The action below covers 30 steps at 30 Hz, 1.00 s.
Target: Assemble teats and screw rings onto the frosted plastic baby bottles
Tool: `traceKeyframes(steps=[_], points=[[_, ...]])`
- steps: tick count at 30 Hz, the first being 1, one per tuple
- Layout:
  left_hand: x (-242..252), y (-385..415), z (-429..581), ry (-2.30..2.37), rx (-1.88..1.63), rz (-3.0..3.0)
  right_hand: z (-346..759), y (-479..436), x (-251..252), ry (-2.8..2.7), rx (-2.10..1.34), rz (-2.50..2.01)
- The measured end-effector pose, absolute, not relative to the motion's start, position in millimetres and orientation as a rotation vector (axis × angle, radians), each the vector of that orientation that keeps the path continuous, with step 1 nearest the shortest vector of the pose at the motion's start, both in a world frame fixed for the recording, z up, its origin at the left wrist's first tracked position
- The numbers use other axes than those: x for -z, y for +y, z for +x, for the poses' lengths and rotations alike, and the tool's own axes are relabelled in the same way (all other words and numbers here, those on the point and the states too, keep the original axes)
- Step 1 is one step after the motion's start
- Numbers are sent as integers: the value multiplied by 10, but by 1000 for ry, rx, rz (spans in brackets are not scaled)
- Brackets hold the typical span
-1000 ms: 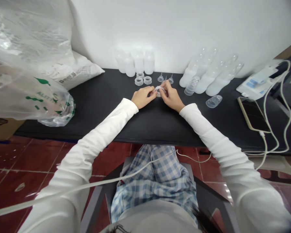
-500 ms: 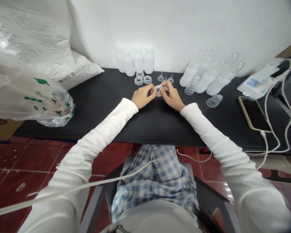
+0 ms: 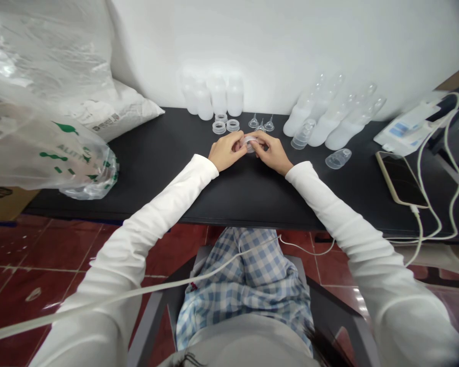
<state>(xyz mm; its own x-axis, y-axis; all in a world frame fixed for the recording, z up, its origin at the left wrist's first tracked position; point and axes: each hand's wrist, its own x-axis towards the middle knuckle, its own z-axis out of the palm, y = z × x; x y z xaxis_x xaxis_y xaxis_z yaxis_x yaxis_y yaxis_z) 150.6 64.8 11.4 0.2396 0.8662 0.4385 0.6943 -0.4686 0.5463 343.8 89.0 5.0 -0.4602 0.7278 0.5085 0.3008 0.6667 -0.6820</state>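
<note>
My left hand (image 3: 224, 151) and my right hand (image 3: 272, 153) meet over the black table (image 3: 156, 168), fingers pinched together on one small translucent plastic ring (image 3: 249, 143) held between them. Just behind my hands lie two more translucent rings (image 3: 225, 125) and clear silicone teats (image 3: 260, 123). Several white bottles (image 3: 213, 98) stand upright at the wall behind those.
Several bottles with clear caps (image 3: 331, 120) lie tilted at the back right, with a loose clear cap (image 3: 337, 159) nearer. A phone (image 3: 401, 179) on a white cable and a white box (image 3: 409, 130) sit far right. Plastic bags (image 3: 42, 127) crowd the left end.
My hands have closed in tighter around the ring and drawn slightly nearer to each other; the fingers have shifted on it. Nothing else has moved.
</note>
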Motion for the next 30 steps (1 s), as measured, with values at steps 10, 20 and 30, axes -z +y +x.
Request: traceKeyframes(steps=[10, 20, 30], points=[[-159, 607, 1521, 1529, -995, 2251, 3428, 895, -29, -2001, -666, -854], [-217, 584, 1502, 1547, -813, 2195, 3398, 893, -10, -1965, -853, -804], [-186, 606, 1543, 1535, -895, 2100, 3405, 917, 11, -1956, -1019, -811]])
